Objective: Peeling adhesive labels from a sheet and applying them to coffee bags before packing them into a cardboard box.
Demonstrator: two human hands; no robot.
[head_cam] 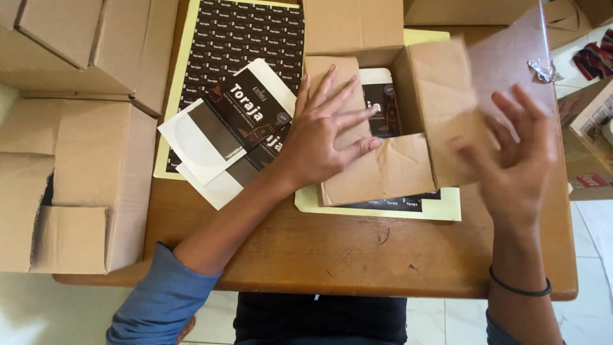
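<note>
Wooden counter (357, 255), scuffed brown top, pale tiled floor showing beyond its near edge. Large cardboard cartons (76, 160) crowd the left side, more of them along the far edge.

Small cardboard box (383, 128) sits mid-counter, open at the top, flaps partly folded in. It rests on a yellow sheet (447, 207) with a dark patterned print under it. Inside, through the gap between the flaps, a dark printed pouch (382, 108) with a white border lies flat.

My left hand (322, 131) — fingers spread, palm down — presses on the box's left flap, fingertips reaching to the opening. Grip is released; nothing is clasped, the hand is only flat against the cardboard.

My right hand (514, 153) hangs just beside the box's right flap, which stands up and tilts inward. The hand is blurred; fingers look splayed and loose, grip released, holding nothing. I cannot tell whether the fingertips touch the flap. Black band (520, 287) on that wrist.

Left of the box, just beside my left wrist — a fan of flat pouches (236, 128), dark fronts with white backs, overlapping one another on a second patterned sheet (249, 32) edged in yellow.

Far right corner: a crumpled bit of clear wrap (541, 69) on the counter.
</note>
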